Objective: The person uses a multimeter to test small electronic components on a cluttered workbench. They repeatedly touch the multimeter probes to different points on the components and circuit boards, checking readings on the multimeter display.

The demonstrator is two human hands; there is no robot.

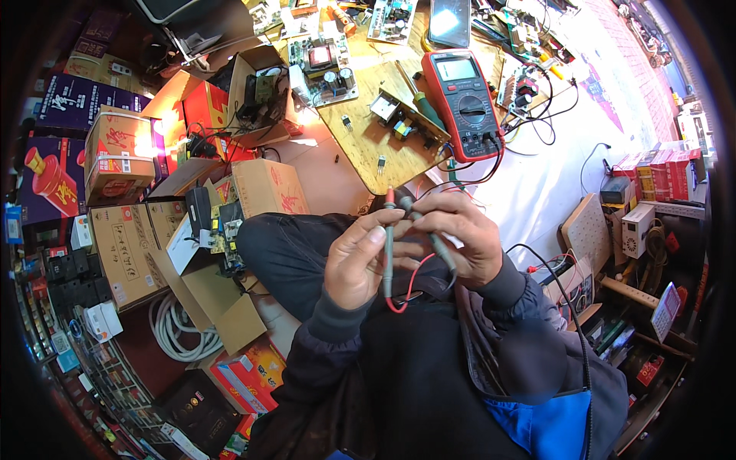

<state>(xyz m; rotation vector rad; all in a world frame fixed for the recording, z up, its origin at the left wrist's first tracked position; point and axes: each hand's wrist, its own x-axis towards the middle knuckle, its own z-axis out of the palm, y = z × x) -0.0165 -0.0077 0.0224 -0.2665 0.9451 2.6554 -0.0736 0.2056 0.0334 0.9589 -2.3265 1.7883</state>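
Observation:
Above my lap, my left hand [354,264] pinches a grey test probe [389,253] with a red tip, held nearly upright. A red lead loops from its lower end. In my right hand [466,238] is a second grey test probe [442,253], tilted, its upper end close to the first one's. Whether the two tips touch I cannot tell. Beyond my hands, a red multimeter [458,100] with a lit display lies at the edge of a wooden board [364,92]. Two small three-legged components, one at the board's near corner [381,162], rest there too.
On the wooden board lie a small circuit board [402,121] and a screwdriver [426,109]. A larger circuit board [326,65] and a phone [449,23] are farther back. Cardboard boxes [119,153] crowd the left, with a coiled white hose [176,330]. Tools and boxes fill the right.

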